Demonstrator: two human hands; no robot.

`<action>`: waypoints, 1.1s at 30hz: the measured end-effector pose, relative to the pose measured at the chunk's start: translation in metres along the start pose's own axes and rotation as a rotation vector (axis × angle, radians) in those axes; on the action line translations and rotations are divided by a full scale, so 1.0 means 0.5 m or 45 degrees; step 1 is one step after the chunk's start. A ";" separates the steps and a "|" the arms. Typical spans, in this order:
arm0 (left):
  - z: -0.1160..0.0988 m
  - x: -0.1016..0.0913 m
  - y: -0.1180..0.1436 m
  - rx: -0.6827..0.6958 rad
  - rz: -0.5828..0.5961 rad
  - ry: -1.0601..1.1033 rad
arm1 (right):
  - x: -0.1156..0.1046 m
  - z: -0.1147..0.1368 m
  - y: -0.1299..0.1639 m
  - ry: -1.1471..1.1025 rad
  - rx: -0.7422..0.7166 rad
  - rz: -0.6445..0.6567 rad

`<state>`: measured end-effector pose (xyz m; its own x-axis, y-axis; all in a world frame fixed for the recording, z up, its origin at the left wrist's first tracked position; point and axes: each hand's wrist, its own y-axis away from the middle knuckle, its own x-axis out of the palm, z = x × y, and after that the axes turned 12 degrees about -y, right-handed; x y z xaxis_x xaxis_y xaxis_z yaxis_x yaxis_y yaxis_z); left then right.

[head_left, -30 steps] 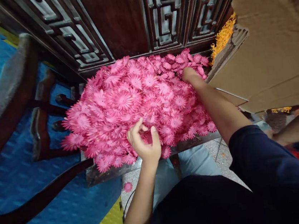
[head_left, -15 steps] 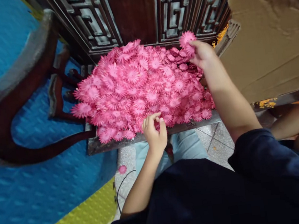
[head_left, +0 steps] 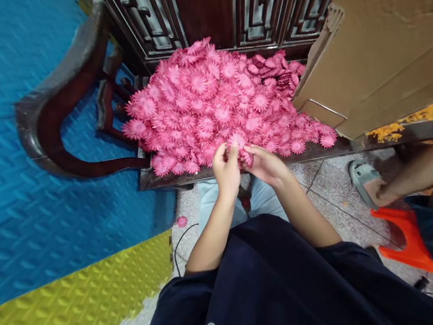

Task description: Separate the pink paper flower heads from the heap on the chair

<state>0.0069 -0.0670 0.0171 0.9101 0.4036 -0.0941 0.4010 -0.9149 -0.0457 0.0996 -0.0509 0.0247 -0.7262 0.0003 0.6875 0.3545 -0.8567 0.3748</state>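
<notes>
I report from the remote feed of the head camera. The pink flower point(head_left: 238, 139) is held at the bench point(head_left: 164, 180), close above its front edge and around the middle of its length. It sits between the fingertips, directly ahead of the left hand point(head_left: 225, 174) and slightly ahead and to the left of the right hand point(head_left: 267, 167). Being round, it has no clear long axis; its face appears turned up towards my view. I find neither hand nearer: both are at its rim.

Left hand: thumb and forefinger drawn together at the flower's left side, the other fingers curled. Right hand: thumb and forefinger closed at its right side, palm turned inward, the remaining fingers loosely bent. I record both as pinching the flower. More pink shows below, between the fingers; whether that is a second flower I cannot tell.

Both forearms point(head_left: 213, 230) rise from the sleeves and slant inward, meeting before the chest.

The pile of pink flowers point(head_left: 199, 99) lies just beyond the fingertips, spreading from the armrest point(head_left: 47, 132) at the bench's left end to the cardboard box point(head_left: 385, 65) towards its right.
</notes>
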 end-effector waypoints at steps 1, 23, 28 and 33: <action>0.005 -0.003 0.005 -0.012 -0.059 0.018 | 0.001 -0.005 0.005 -0.027 0.005 -0.034; 0.094 -0.058 0.025 -0.266 -0.087 -0.084 | 0.169 0.236 -0.266 1.692 -1.105 -0.187; 0.061 -0.052 0.024 -0.091 -0.153 -0.148 | 0.076 0.087 -0.054 1.125 -0.900 -0.158; 0.017 -0.032 0.040 0.051 -0.138 -0.240 | 0.012 -0.037 0.042 0.776 -0.703 -0.136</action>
<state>-0.0006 -0.0920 0.0092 0.8248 0.4965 -0.2706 0.4873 -0.8669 -0.1052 0.0917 -0.0783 0.0253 -0.9878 -0.0476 0.1483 0.0407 -0.9980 -0.0494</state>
